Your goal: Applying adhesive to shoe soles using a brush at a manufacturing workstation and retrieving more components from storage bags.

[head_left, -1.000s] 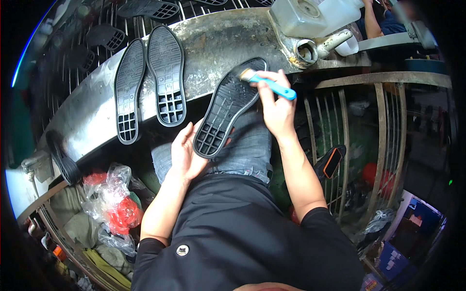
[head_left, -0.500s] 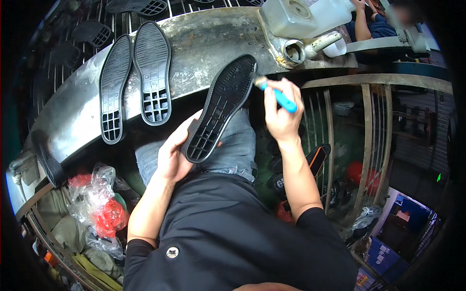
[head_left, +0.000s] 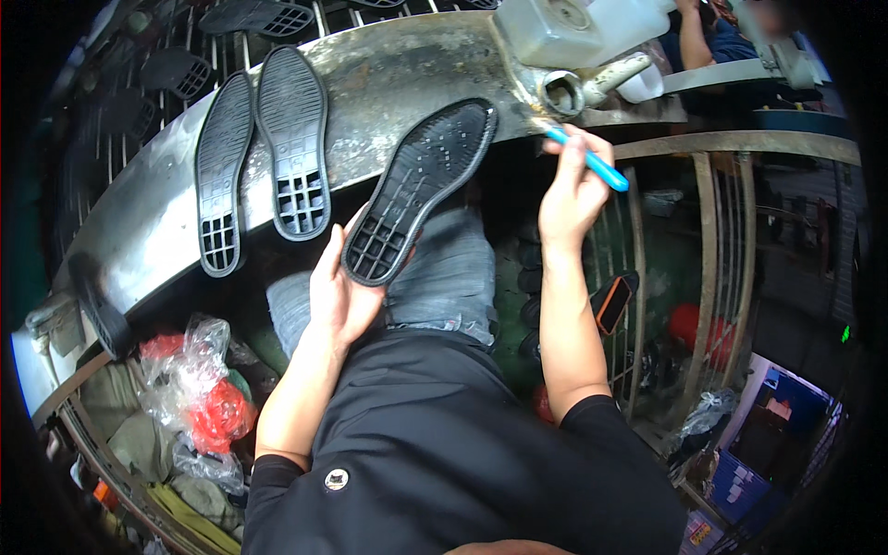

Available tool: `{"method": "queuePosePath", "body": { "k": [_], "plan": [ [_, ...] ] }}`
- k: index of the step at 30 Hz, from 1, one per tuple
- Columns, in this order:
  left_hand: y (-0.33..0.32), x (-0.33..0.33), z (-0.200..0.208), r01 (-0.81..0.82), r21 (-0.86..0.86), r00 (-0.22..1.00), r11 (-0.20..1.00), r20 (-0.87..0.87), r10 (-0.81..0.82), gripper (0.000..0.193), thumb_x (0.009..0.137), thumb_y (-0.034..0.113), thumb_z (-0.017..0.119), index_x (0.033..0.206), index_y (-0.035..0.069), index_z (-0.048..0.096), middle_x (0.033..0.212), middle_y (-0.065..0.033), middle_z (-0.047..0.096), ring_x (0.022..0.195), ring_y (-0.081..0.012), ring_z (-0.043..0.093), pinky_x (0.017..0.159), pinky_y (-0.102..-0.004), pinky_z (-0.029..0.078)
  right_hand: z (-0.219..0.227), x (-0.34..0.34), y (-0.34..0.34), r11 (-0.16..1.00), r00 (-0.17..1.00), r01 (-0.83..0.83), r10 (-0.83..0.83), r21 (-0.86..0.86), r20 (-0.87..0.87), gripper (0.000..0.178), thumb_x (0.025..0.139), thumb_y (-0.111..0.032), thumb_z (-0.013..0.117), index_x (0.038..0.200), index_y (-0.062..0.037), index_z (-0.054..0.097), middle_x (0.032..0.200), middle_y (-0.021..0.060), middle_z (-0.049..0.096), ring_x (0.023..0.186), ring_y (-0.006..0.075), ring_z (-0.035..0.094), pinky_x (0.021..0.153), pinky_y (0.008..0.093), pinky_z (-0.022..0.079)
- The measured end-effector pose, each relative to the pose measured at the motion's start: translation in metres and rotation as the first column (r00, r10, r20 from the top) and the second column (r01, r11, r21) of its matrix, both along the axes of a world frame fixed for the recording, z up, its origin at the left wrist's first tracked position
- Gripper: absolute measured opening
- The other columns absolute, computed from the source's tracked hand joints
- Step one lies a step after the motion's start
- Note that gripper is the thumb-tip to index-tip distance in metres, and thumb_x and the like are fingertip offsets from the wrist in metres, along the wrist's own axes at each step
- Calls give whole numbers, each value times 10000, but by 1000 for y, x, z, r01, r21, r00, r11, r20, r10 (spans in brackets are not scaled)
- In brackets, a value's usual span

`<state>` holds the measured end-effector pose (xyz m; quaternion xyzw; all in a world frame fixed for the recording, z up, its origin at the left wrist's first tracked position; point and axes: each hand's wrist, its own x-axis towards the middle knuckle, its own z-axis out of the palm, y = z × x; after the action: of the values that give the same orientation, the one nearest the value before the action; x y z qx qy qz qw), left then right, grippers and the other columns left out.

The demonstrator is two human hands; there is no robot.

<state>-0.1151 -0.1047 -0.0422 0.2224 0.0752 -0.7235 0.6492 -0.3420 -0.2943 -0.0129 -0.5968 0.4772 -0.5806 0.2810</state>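
Observation:
My left hand [head_left: 344, 301] grips the heel end of a black shoe sole [head_left: 418, 190], its ribbed, gridded side facing up and its toe slanting away to the right. Between the fingers of my right hand [head_left: 575, 199] is a brush [head_left: 592, 165] with a blue handle. The brush's bristle end is beside a metal pot [head_left: 561, 95] with an open round mouth; whether it touches the rim I cannot tell. Two more black soles, one at left [head_left: 224, 176] and one next to it [head_left: 294, 143], lie side by side on the metal table [head_left: 388, 69], heels toward me.
A cloudy plastic container [head_left: 548, 32] stands at the back behind the pot. More soles rest on the rack [head_left: 254, 17] at far left. Plastic bags [head_left: 208, 393] lie low at left. A metal railing [head_left: 712, 143] runs along the right. Another person's arm [head_left: 692, 37] shows at far right.
My right hand has moved the brush from the sole's toe edge up and right to the pot. The sole in my left hand has shifted slightly away and tilted.

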Motion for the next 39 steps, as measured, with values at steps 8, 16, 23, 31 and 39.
{"method": "queuePosePath", "body": {
  "k": [8, 16, 23, 31, 39],
  "plan": [
    [12, 9, -24, -78, -44, 964, 996, -256, 64, 548, 1165, 382, 379, 1597, 71, 511, 1572, -187, 601, 1463, -363, 567, 1253, -571, 414, -25, 63, 93, 846, 825, -507, 421, -166, -378, 297, 959, -266, 786, 1136, -37, 720, 1020, 122, 696, 999, 336, 704, 1153, 584, 436],
    [4, 13, -19, -55, -146, 990, 988, -137, 35, 606, 1139, 346, 366, 1659, 42, 434, 1650, -159, 536, 1491, -329, 547, 1268, -533, 400, 31, 49, 97, 628, 585, -771, 764, 106, -271, 152, 934, -153, 787, 1054, -64, 760, 939, 95, 752, 953, 300, 736, 952, 450, 560],
    [1, 10, -1, 26, -69, 919, 997, 395, 3, 635, 1129, 364, 396, 1670, 34, 433, 1636, -112, 567, 1294, -232, 693, 848, -311, 566, 33, 30, 11, 830, 766, -438, 545, 345, -339, 217, 1071, -217, 705, 970, -25, 688, 724, 85, 696, 665, 187, 710, 658, 350, 544],
    [2, 11, 5, -4, -127, 904, 992, 423, 58, 661, 1115, 341, 463, 1643, -55, 424, 1683, -171, 497, 1422, -281, 618, 1136, -404, 535, 43, 6, -35, 944, 791, -227, 322, 239, -520, 203, 1080, -234, 693, 1014, -43, 704, 728, 113, 716, 687, 245, 745, 678, 384, 564],
    [0, 11, 10, -9, -124, 955, 992, 295, 46, 664, 1159, 361, 396, 1676, -53, 346, 1669, -220, 488, 1491, -320, 552, 1249, -484, 445, -6, 33, -21, 986, 963, -160, 146, -47, -225, 185, 1104, -161, 666, 1109, 17, 715, 875, 108, 772, 815, 208, 804, 730, 321, 603]
  ]
}}
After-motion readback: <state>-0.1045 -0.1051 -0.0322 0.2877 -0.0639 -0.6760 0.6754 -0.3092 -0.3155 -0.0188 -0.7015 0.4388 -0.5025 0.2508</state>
